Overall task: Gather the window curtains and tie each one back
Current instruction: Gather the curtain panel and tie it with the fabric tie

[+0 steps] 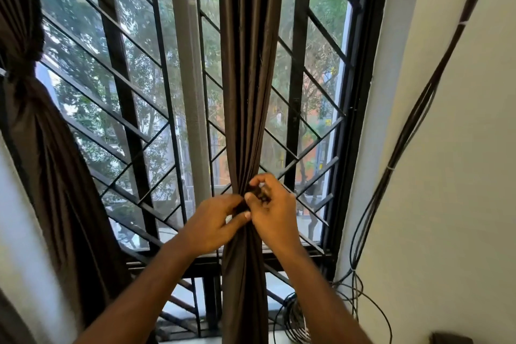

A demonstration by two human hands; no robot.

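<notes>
Left hand (215, 222) and right hand (272, 211) both pinch the gathered middle curtain (248, 92) at its waist, thumbs meeting on a dark tie (258, 194), probably; detail blurred. Curtain's long axis runs vertical, dead ahead, equally near both hands. Left curtain (42, 126) looks already cinched.

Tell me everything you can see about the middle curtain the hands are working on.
The middle curtain is dark brown, slightly glossy fabric, gathered into a narrow pleated column hanging upright in front of the barred window. It is cinched at sill height, flaring a little below. The left hand and right hand both pinch it at the cinch, around a small dark tie too hidden to make out.
</notes>
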